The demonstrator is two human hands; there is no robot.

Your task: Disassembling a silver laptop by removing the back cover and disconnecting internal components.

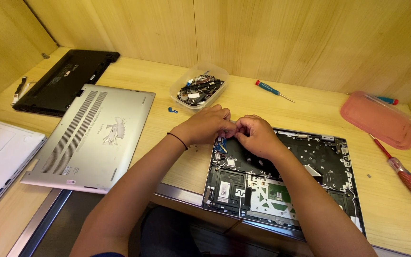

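While both hands meet over the upper-left corner of the opened laptop chassis (329,157), the relation that counts is how they close on one spot from opposite sides: the left hand (204,126) comes in from the left, past the chassis's left edge, and the right hand (258,135) from the right, over the dark board area, so their fingertips touch or nearly touch between them. Both hands are curled with fingers pinched together, apparently on some small part at that corner, though what they grip is hidden by the fingers and I cannot tell it. Just below the left hand sits a small blue-and-white connector area (220,148) on the chassis. The chassis lies with its long axis along the bench's front edge, its trackpad side nearest the person. A silver bottom cover (91,138) lies to the left, a clear tub of small parts (199,88) just beyond the hands, a blue-handled screwdriver (273,90) toward the back wall, and a red-handled screwdriver (400,171) near the right edge beside a pink lid (379,119).
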